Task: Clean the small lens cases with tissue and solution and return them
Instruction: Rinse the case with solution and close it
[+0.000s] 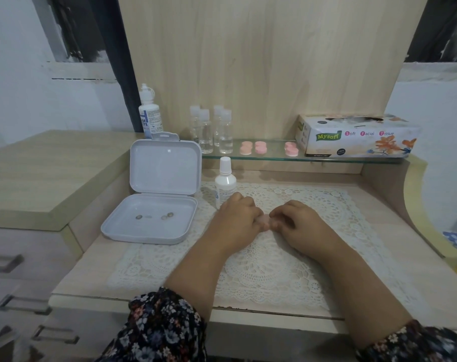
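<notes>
My left hand (237, 218) and my right hand (298, 223) meet over the lace mat (274, 270), both gripping one small pink lens case (264, 222) between their fingertips; most of it is hidden by my fingers. Three more pink lens cases (253, 148) lie on the glass shelf (326, 159), two side by side and one (291, 149) further right. A small white solution bottle (224, 182) stands just behind my left hand. The tissue box (358, 137) sits on the shelf at the right.
An open white plastic box (154, 218) with several lenses in its tray lies left of the mat. Several clear capped bottles (211, 131) and a tall white solution bottle (149, 113) stand at the back left. Drawers (26, 270) are at the left.
</notes>
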Motion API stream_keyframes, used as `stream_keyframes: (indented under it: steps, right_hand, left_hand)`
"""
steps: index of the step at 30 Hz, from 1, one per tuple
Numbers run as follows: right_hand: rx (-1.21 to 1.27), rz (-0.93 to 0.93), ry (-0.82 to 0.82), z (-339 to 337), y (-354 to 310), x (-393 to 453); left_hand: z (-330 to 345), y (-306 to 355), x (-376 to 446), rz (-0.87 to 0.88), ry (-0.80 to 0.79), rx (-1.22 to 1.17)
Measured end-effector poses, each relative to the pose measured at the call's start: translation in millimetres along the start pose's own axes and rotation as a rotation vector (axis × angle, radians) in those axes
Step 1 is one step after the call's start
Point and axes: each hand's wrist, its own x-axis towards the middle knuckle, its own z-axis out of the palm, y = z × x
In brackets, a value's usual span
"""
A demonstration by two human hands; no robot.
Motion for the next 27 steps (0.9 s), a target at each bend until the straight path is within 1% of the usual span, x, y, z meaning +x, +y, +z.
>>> stream_keyframes:
  steps: [4, 13, 16, 19, 21, 24, 27]
  right_hand:
    - [0.016, -0.023, -0.044, -1.7, 2.6, -2.9]
    - [0.041, -0.032, -0.005, -2.5, 1.6, -4.4]
    - [0.056, -0.008, 0.002, -4.1, 0.4, -5.2]
    - [0.059, 0.009, 0.024, -5.1, -2.1, -6.6]
    - [0.062, 0.026, 0.055, -5.3, -4.4, -7.4]
    - [0.085, 0.064, 0.119, -5.6, -6.9, -8.7]
    - [0.107, 0.103, 0.19, -5.7, -7.8, -9.5]
  left_hand:
    - [0.5, -1.5, 0.0, -0.005, 0.0, 0.011]
    - [1.9, -8.8, 0.8, -0.004, 0.012, -0.002]
    - [-2.0, -9.5, -0.7, -0.008, 0.051, -0.018]
    - [-7.0, -8.5, -3.3, -0.066, 0.118, -0.071]
    - [-11.0, -8.1, -6.0, -0.116, 0.148, -0.061]
    - [-17.8, -7.7, -9.5, -0.198, 0.113, 0.005]
    - [-20.9, -8.3, -10.2, -0.258, 0.068, 0.018]
